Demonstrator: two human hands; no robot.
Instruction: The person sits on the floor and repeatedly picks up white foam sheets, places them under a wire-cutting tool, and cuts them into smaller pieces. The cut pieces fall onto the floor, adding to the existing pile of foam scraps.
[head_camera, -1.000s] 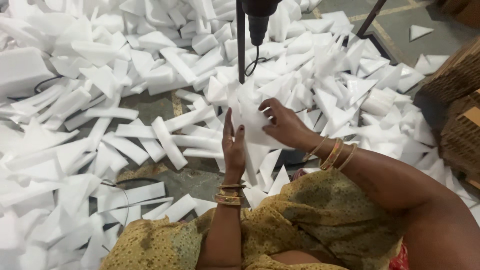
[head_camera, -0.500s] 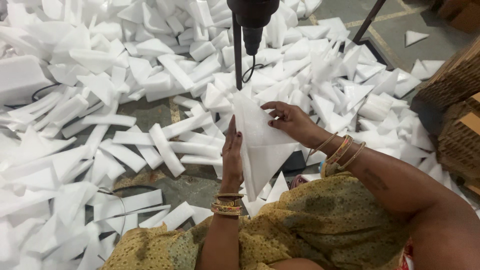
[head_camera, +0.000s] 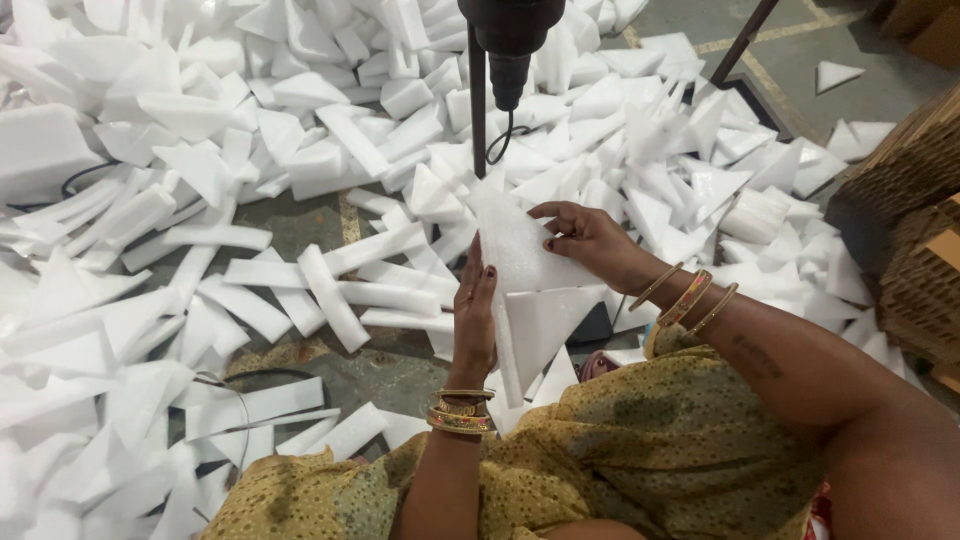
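My left hand (head_camera: 476, 318) presses flat against the left edge of a white triangular foam piece (head_camera: 540, 318) held upright in front of me. My right hand (head_camera: 590, 240) grips a second white foam piece (head_camera: 512, 240) at its upper right, folded over the first. Both wrists wear gold bangles. A dark drill-like tool head (head_camera: 510, 40) on a thin black post (head_camera: 477, 100) hangs just above and behind the foam.
Many white foam strips and triangles (head_camera: 300, 170) cover the grey floor all around. Brown woven baskets or stacked cardboard (head_camera: 900, 230) stand at the right. A black cable (head_camera: 240, 385) lies on the floor at the lower left. My lap is covered by yellow patterned cloth (head_camera: 640, 450).
The foam piece has been lifted from the pile and now stands higher between my hands. My right hand has shifted up to its top edge; the view has drawn closer.
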